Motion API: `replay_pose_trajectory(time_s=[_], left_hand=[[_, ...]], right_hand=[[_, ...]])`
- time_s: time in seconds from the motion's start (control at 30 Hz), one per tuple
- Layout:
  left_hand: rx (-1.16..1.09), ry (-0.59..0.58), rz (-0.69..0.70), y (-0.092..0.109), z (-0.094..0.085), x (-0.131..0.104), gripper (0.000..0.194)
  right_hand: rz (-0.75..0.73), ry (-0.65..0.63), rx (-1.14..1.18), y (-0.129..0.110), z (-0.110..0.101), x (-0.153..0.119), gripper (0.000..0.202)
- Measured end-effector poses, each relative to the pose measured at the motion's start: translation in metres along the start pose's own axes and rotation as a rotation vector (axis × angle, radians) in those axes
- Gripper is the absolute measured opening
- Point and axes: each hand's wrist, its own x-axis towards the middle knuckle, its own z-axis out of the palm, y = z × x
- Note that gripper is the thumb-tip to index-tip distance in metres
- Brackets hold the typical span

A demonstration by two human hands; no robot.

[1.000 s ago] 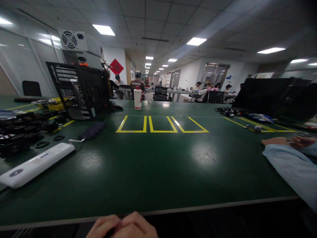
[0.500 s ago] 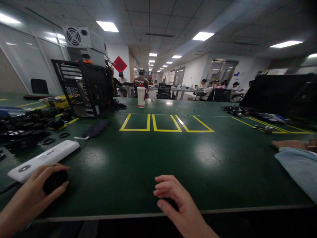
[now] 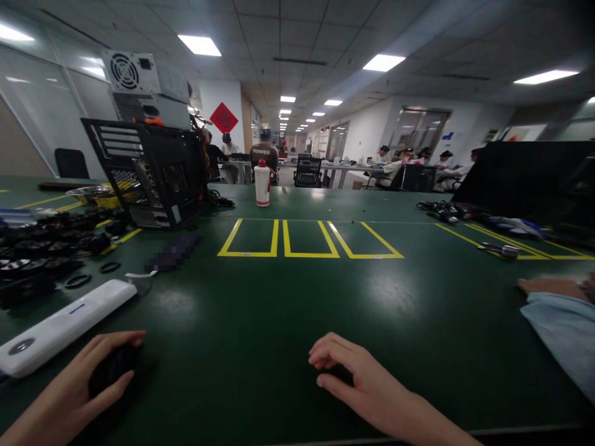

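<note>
At the lower left, my left hand [image 3: 86,384] is curled, thumb and fingers around a black rounded object [image 3: 114,368] low over the green table [image 3: 232,347]. Deep shade hides what kind of object it is. My right hand [image 3: 346,368] hovers at or rests on the table near the front edge, palm inward, fingers loosely bent and thumb apart. Nothing shows in it except a dark shadow under the palm. Closest to my left hand lies a long white device [image 3: 69,322] with a round button, angled along the left side.
Black fans and cables [image 3: 37,254] pile up at left, near an open black computer case [image 3: 153,173]. A white bottle [image 3: 263,186] stands behind yellow tape outlines [image 3: 311,254]. At right are a metal tool [image 3: 499,249], a dark screen [image 3: 530,179] and another person's blue sleeve [image 3: 558,334].
The view has shifted slightly, with the table lower in it. My left hand has moved right, away from the white device, the black object with it. My right hand has shifted slightly right.
</note>
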Motion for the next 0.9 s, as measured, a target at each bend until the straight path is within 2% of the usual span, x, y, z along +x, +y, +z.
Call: replay_pose_trajectory(time_s=[0.03,0.1,0.13,0.23,0.3,0.37,0.43,0.53,0.63,0.7,0.8,0.9], left_hand=[[-0.036,0.017,-0.007,0.016,0.008,0.005,0.037],[-0.111,-0.104,0.04,0.054,0.025,0.022,0.041],[-0.151,-0.166,0.057,0.074,0.034,0.034,0.045],[-0.304,-0.257,0.139,0.13,0.066,0.08,0.053],[-0.398,-0.306,0.195,0.157,0.088,0.113,0.057],[-0.461,-0.316,0.243,0.174,0.108,0.141,0.059],[-0.49,-0.313,0.269,0.181,0.122,0.161,0.06],[-0.455,-0.35,0.285,0.182,0.13,0.176,0.059],[-0.31,-0.364,0.297,0.178,0.127,0.18,0.069],[-0.275,-0.418,0.293,0.176,0.123,0.181,0.078],[-0.36,-0.502,0.274,0.174,0.119,0.181,0.079],[-0.458,-0.472,0.253,0.175,0.119,0.178,0.078]], right_hand=[[0.001,-0.021,-0.01,0.001,-0.003,0.006,0.015],[0.0,-0.052,-0.002,0.004,-0.005,0.02,0.016],[0.004,-0.056,0.019,0.007,-0.005,0.029,0.018],[0.05,-0.034,0.145,0.016,-0.003,0.06,0.029],[0.073,0.025,0.229,0.023,-0.002,0.081,0.034],[0.076,0.085,0.296,0.032,-0.003,0.099,0.035],[0.087,0.169,0.337,0.042,-0.007,0.113,0.035],[0.08,0.233,0.372,0.053,-0.012,0.122,0.032],[0.086,0.235,0.383,0.057,-0.014,0.124,0.029],[0.102,0.234,0.367,0.056,-0.015,0.123,0.029],[0.122,0.248,0.324,0.052,-0.015,0.122,0.028],[0.109,0.262,0.298,0.049,-0.014,0.12,0.034]])
